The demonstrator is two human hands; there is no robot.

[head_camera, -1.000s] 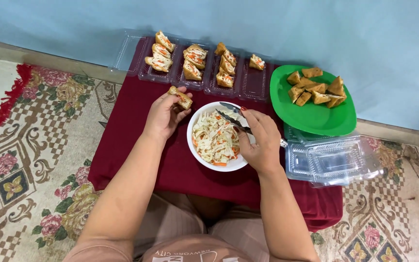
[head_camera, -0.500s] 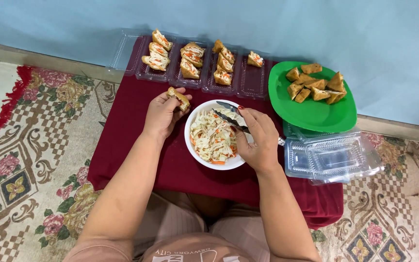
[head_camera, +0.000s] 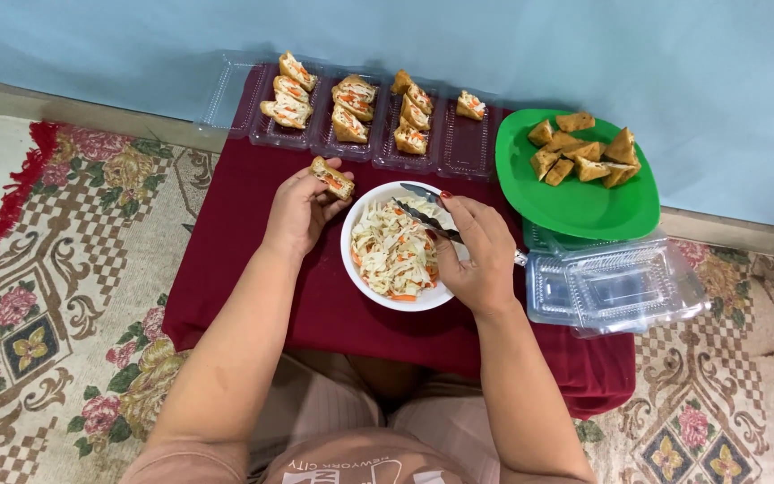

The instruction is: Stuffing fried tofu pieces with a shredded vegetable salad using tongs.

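A small fried tofu piece (head_camera: 332, 177), golden-brown and slit open with orange and pale filling showing, sits pinched at the fingertips beside the bowl's upper left rim; metal tongs (head_camera: 427, 215) lie slanted across the white bowl (head_camera: 356, 269), tips toward the upper left, over the shredded cabbage and carrot salad (head_camera: 396, 254) heaped inside; the bowl rests on the dark red cloth.

We found open red cloth (head_camera: 253, 224) left of the white bowl (head_camera: 360, 269); clear trays (head_camera: 360, 134) blocked ahead, and the green plate (head_camera: 584, 206) and stacked boxes (head_camera: 615, 287) crowded the right.
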